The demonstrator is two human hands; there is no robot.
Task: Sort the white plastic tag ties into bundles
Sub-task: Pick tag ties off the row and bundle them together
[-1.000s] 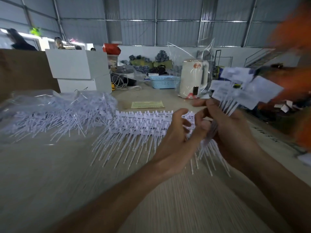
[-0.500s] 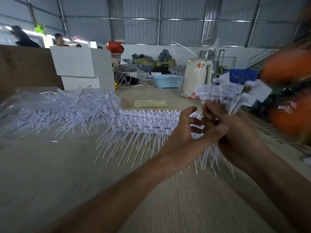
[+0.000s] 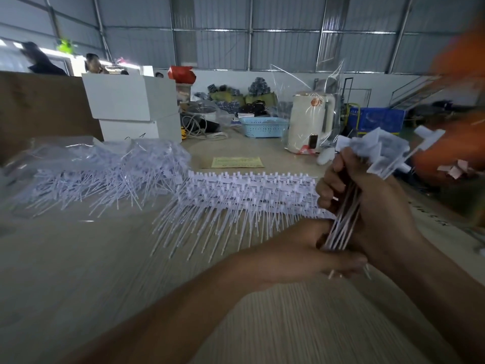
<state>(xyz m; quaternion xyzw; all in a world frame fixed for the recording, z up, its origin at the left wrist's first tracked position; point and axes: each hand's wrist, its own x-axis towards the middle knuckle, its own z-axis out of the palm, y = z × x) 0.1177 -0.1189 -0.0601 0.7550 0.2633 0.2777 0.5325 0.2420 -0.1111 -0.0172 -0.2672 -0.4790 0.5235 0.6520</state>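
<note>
My right hand (image 3: 375, 206) grips a bundle of white plastic tag ties (image 3: 343, 222) around the stems, at the right of the head view. The flat tag heads (image 3: 378, 151) fan out above my fist. Below it, my left hand (image 3: 315, 256) closes round the bundle's tail ends, which poke out past my fingers. A neat overlapping row of ties (image 3: 236, 195) lies on the table (image 3: 105, 271) just left of my hands. Further left, a loose heap of ties (image 3: 91, 177) lies partly inside a clear plastic bag.
Behind the ties lie a yellow paper slip (image 3: 237, 162), a cream kettle (image 3: 307, 122) and a blue basket (image 3: 262, 126). Stacked white boxes (image 3: 131, 101) and a brown cardboard wall (image 3: 39, 109) stand at the back left. A blurred orange shape (image 3: 459, 143) fills the right edge.
My left hand has dropped from beside my right hand's fingers down to the tail ends of the bundle. The right hand keeps its grip, with the tag heads now bunched closer together.
</note>
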